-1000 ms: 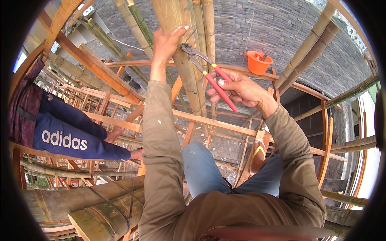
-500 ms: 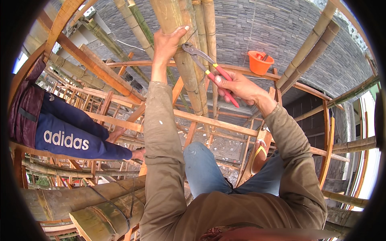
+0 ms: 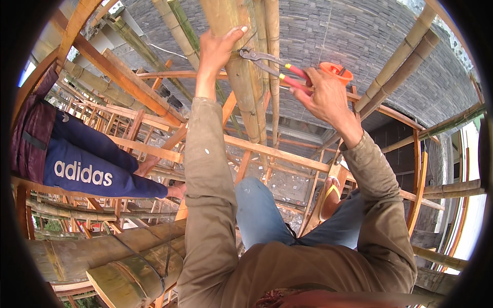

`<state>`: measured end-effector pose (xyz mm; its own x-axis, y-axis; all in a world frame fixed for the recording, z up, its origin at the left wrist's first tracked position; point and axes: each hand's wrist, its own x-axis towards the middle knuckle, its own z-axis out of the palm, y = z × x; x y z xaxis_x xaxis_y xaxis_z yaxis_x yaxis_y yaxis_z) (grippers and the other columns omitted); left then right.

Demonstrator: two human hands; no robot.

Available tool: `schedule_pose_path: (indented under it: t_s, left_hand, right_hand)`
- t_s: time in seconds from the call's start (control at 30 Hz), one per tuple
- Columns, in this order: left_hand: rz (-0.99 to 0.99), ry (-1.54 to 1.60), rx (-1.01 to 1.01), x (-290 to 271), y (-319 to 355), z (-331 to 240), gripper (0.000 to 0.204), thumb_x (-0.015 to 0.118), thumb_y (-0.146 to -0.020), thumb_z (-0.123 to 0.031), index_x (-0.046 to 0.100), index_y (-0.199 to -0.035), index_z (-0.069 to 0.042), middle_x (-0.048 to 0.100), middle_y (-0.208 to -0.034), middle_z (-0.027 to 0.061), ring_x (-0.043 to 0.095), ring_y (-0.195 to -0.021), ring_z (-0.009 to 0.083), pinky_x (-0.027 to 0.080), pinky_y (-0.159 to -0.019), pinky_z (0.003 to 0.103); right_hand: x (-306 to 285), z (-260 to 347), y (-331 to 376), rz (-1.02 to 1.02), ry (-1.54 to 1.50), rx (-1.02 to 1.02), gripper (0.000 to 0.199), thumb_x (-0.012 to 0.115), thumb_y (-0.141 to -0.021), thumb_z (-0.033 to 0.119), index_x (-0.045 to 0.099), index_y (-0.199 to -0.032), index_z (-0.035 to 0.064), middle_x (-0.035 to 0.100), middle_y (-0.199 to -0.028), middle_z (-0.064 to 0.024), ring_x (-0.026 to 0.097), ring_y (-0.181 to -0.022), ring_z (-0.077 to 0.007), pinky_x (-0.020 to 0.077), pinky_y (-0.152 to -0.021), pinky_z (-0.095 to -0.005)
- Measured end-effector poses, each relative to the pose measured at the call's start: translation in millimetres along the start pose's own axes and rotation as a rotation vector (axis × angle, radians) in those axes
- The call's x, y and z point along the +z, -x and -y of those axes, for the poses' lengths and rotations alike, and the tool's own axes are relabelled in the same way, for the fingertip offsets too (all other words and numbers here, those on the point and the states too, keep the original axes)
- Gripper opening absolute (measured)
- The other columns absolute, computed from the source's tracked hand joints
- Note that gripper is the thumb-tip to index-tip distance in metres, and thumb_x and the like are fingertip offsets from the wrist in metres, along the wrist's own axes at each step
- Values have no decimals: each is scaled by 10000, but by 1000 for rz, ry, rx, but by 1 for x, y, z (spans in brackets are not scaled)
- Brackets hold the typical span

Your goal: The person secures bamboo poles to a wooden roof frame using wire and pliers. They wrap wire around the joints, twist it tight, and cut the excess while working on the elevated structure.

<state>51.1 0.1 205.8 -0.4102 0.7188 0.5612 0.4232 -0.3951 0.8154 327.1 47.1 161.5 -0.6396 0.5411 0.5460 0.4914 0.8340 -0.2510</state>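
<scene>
My left hand (image 3: 213,55) is wrapped around a thick bamboo pole (image 3: 242,84), with its thumb lying across the front. My right hand (image 3: 331,97) grips the red handles of long-nosed-free steel pincers (image 3: 269,58) with yellow bands. The pincers' rounded head rests against the pole's right side, just below my left thumb. Whether the jaws bite on a thin wire there is too small to tell. Thinner bamboo poles (image 3: 272,38) stand close alongside the thick one.
An orange bucket (image 3: 345,79) with a tool in it sits beyond my right hand. Wooden beams (image 3: 277,156) cross below. At left is another person's leg in blue trousers (image 3: 92,154). Thick bamboo poles (image 3: 128,280) lie lower left; a grey stone-clad wall (image 3: 313,31) rises behind.
My right hand has moved up and slightly right, swinging the pincers' handles upward to a flatter angle. The pincers' head stays at the pole, and my left hand keeps its hold.
</scene>
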Motion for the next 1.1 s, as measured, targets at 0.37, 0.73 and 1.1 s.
schedule_pose_path:
  t_s: [0.37,0.73,1.1]
  left_hand:
    - [7,59,-15,1,2,3,507,794,-856,-249,657,-1168,127,698,-1164,175,653,-1089,209,502,-961,342]
    - [-34,25,15,3,2,5,459,799,-849,-212,661,-1154,102,714,-1125,170,673,-1041,201,520,-930,334]
    - [-22,62,-23,2,3,5,517,812,-835,-214,647,-1171,143,693,-1163,189,658,-1064,220,512,-947,346]
  right_hand:
    - [33,9,19,811,-1445,700,617,459,-1014,607,627,-1003,14,591,-682,-67,553,-490,-170,467,-459,-323]
    - [19,8,12,433,-748,315,496,634,-970,472,573,-1135,9,608,-782,-54,630,-645,-184,516,-568,-374]
    - [30,6,20,662,-1071,283,443,783,-883,327,575,-1079,-11,602,-742,-39,620,-554,-150,498,-478,-297]
